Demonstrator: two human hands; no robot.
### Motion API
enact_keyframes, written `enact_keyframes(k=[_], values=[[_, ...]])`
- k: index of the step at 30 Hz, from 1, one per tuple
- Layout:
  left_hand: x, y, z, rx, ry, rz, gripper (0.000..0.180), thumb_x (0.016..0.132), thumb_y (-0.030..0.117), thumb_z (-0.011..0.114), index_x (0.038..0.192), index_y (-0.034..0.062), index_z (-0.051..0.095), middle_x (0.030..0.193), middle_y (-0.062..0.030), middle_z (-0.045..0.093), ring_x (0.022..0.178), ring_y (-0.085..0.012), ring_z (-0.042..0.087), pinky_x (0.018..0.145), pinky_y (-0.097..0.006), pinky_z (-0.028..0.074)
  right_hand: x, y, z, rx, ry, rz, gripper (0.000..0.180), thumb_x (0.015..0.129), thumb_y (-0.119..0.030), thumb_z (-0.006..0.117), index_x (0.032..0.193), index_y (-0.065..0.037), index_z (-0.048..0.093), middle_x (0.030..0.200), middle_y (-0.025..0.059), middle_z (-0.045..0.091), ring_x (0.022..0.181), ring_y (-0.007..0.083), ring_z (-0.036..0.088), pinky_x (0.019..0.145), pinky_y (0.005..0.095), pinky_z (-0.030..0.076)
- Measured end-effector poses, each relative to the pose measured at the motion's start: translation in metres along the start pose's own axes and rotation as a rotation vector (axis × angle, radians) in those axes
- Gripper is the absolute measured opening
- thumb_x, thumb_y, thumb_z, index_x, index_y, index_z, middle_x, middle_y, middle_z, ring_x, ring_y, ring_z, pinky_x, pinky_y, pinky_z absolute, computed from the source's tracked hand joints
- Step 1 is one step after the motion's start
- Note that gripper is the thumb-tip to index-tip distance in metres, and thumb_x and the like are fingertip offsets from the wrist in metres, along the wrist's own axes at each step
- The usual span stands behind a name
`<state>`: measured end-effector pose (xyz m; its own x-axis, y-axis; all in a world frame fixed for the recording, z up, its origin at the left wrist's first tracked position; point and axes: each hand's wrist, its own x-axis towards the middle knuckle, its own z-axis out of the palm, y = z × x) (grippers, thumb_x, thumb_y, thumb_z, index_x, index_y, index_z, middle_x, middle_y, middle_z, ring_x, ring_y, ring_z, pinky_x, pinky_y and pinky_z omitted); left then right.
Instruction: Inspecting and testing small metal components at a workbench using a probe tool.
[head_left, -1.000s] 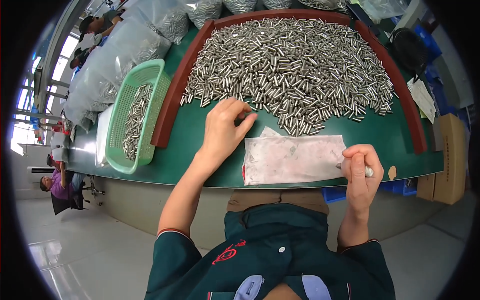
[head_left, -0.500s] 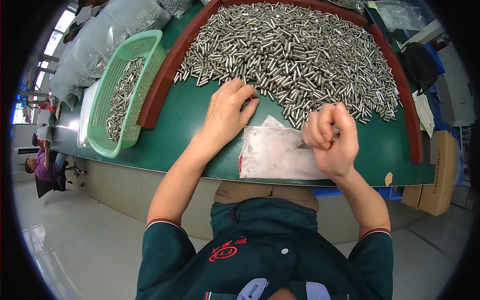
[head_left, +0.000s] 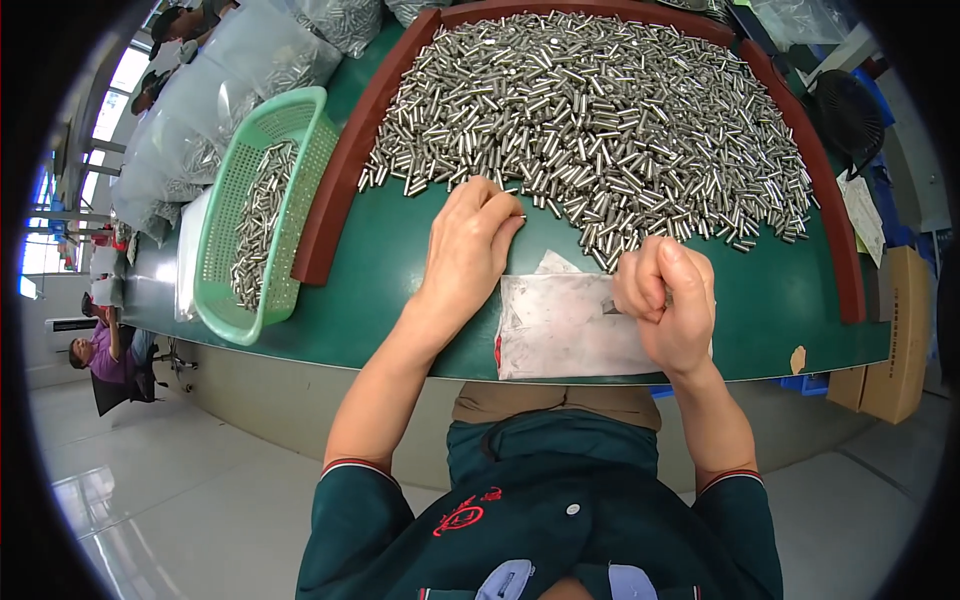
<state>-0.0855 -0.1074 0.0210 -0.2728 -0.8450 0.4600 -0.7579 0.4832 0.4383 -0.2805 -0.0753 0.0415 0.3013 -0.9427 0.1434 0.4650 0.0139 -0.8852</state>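
Two hands: left hand on pin heap; right hand fisted over one bag.

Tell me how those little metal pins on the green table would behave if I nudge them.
The metal pins look like smooth, shiny cylinders, so they would probably roll and feel slippery. Heaped loosely, they would likely slide and scatter. The raised brown rim should stop most.

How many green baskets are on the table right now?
1. The green basket sits at the table's left, just outside the brown rim, partly filled with metal pins, left of the left hand. Others may lie outside the view.
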Motion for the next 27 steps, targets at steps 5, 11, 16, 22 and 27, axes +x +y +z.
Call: enact_keyframes(k=[5,11,16,22,27], values=[[-0.001,0.005,-0.004,-0.557,-0.159,-0.356,0.005,0.077,0.003,0.057,0.08,-0.0004,0.055,0.074,-0.001,0.052,0.066,-0.0071,0.048,0.059,-0.02,0.039,-0.004,0.003,-0.005,0.095,0.062,-0.009,0.037,0.088,-0.02,0.032,0.053,-0.007,0.031,0.045,-0.0001,0.03,0.042,0.006,0.022,0.039,0.0219,0.019],[-0.001,0.006,-0.005,-0.684,-0.214,-0.459,0.008,0.079,0.005,0.055,0.082,-0.0015,0.056,0.076,-0.0024,0.055,0.067,-0.0084,0.049,0.062,-0.02,0.04,-0.003,0.002,-0.005,0.137,0.08,0.014,0.038,0.088,-0.021,0.032,0.053,-0.007,0.031,0.045,0.0002,0.03,0.041,0.0061,0.021,0.039,0.0218,0.019],[0.001,0.005,-0.006,-0.784,-0.237,-0.499,0.01,0.081,0.007,0.053,0.085,-0.0022,0.055,0.075,-0.0026,0.056,0.066,-0.0073,0.05,0.061,-0.019,0.041,-0.001,0.001,-0.005,0.128,0.078,0.01,0.038,0.088,-0.021,0.032,0.053,-0.007,0.031,0.045,0.0001,0.03,0.041,0.0061,0.022,0.038,0.0215,0.019],[0.003,-0.002,-0.012,-1.251,-0.268,-0.791,0.017,0.086,0.014,0.049,0.092,-0.0007,0.055,0.074,-0.0044,0.057,0.061,-0.0069,0.05,0.057,-0.019,0.042,-0.003,0.003,-0.006,0.122,0.088,0.002,0.037,0.088,-0.021,0.032,0.053,-0.007,0.031,0.045,0.0001,0.03,0.041,0.006,0.022,0.038,0.0215,0.019],[0.003,-0.003,-0.014,-1.305,-0.245,-0.825,0.018,0.086,0.013,0.048,0.093,-0.0021,0.055,0.074,-0.0047,0.057,0.061,-0.0067,0.051,0.058,-0.019,0.042,-0.003,0.002,-0.003,0.127,0.086,-0.008,0.037,0.088,-0.02,0.031,0.054,-0.007,0.031,0.045,0.0003,0.03,0.04,0.0064,0.021,0.038,0.0217,0.019]])
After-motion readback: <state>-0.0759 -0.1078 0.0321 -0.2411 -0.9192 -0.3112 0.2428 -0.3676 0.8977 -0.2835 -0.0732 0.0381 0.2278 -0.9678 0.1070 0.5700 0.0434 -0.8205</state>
